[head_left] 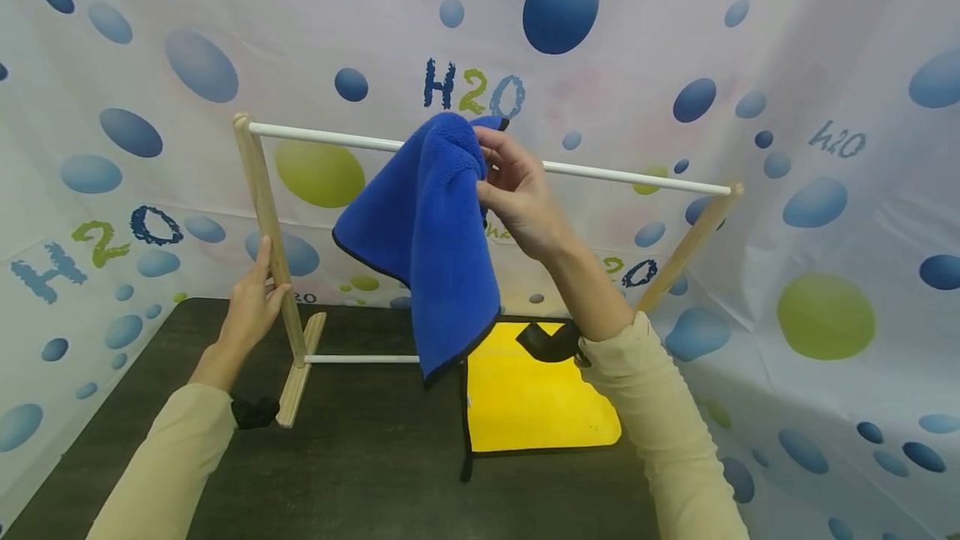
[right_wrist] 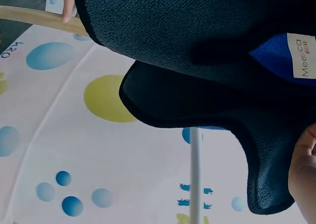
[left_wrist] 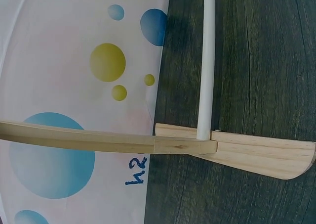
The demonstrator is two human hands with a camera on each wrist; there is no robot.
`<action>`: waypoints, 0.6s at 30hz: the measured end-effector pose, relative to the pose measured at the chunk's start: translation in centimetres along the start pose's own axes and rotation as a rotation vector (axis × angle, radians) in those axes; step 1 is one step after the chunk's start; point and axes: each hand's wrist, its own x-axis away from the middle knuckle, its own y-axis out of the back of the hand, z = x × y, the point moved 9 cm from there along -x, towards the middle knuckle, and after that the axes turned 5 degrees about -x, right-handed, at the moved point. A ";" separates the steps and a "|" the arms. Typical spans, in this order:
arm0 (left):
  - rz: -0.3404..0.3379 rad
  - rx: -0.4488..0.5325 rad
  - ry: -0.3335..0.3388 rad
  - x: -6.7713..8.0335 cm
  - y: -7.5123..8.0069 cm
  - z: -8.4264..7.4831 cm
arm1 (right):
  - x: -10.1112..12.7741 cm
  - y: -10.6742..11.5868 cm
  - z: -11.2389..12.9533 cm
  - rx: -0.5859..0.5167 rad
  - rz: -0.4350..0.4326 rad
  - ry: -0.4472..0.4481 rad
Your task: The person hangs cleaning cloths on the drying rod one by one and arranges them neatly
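Note:
A blue towel (head_left: 450, 240) with dark edging hangs from my right hand (head_left: 521, 194), which pinches its gathered upper part between thumb and fingers. It hangs in front of the white top rail (head_left: 630, 177) of a wooden rack and covers part of that rail. In the right wrist view, the cloth's dark-looking side (right_wrist: 187, 90) carries a pale label (right_wrist: 302, 56). My left hand (head_left: 251, 307) holds the rack's left wooden post (head_left: 262, 182), with thumb and fingers around it. The left wrist view shows the post's lower end (left_wrist: 185, 146) joined to its wooden foot (left_wrist: 266, 155).
On the dark table (head_left: 360, 473), a yellow cloth (head_left: 540, 407) with black edging lies behind and below the blue towel. A white lower rail (head_left: 363, 359) runs near the tabletop. The right post (head_left: 690, 248) leans outward in view. A dotted curtain (head_left: 630, 48) surrounds the table.

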 end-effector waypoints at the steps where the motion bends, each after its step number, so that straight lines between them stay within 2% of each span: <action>1: -0.001 0.000 0.001 0.0 0.0 0.0 | -0.3 0.0 0.2 -0.013 -0.002 0.006; 9: -0.032 -0.012 -0.020 0.0 0.3 0.1 | -2.6 -0.3 1.0 -0.094 -0.021 0.003; 18: -0.029 -0.020 -0.023 -0.1 0.1 0.1 | -5.0 0.7 1.1 -0.141 -0.150 -0.028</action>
